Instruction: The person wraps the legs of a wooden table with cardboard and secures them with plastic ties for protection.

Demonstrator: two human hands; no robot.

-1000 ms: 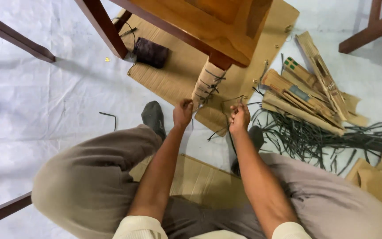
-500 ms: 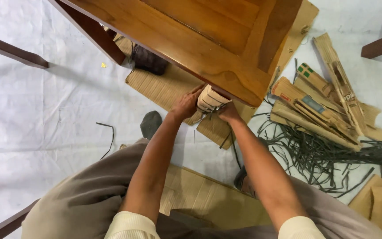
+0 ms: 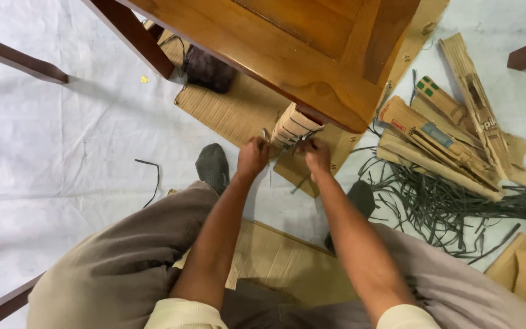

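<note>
Head view showed two hands at a cardboard-wrapped table leg.

Both hands met just below the wrapped leg, which stood under the corner of the wooden table on a cardboard sheet. The left hand was clenched on a thin dark strap beside the wrapping; the right hand pinched the other strap end, close to the leg. A pile of dark straps and folded cardboard pieces lay to the right on the white floor cover.
</note>
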